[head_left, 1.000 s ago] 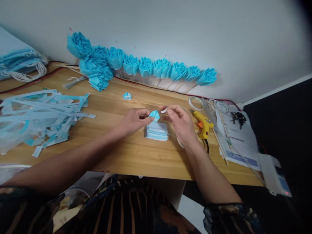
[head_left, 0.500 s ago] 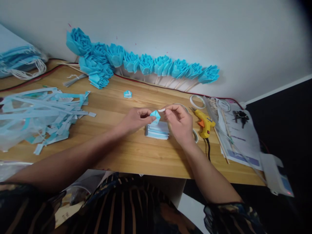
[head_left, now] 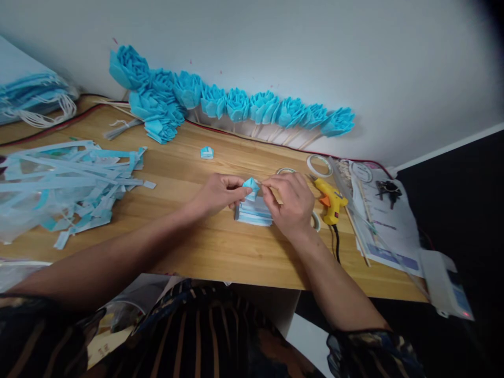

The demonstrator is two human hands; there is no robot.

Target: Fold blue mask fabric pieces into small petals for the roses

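Clock set on the work area, 12 o'clock toward the wall, 6 o'clock toward the seated person.

Counter (head_left: 189, 257): wooden, carries everything noted below. Row of blue flowers (head_left: 238, 105): along the wall side, from 11 through 1 o'clock. Heap of cut strips (head_left: 82, 178): at 9 o'clock, well apart from both hands.

Right hand (head_left: 291, 202): reaches in from 4 o'clock, thumb and forefinger brought close together; cannot tell whether anything thin sits between them. Left hand (head_left: 214, 195): comes in from 8 o'clock, thumb and fingers pinching the folded blue piece (head_left: 251, 188) by its near left edge.

Glue gun (head_left: 332, 200): at 3 o'clock, beyond the right hand, nozzle toward 11. Stack of blue and white pieces (head_left: 254, 213): just on the 6 o'clock side of the folded blue piece, lying flat.

Folded blue piece: between the hands. From the left palm it lies at 3 o'clock, from the right palm near 10. Left hand is the nearer, being in contact; right fingertips are just beside the 3 o'clock edge, contact uncertain. Outline many-sided, no clear long axis; one corner points to 12. Small folded piece (head_left: 207, 153): apart, at 11 o'clock.
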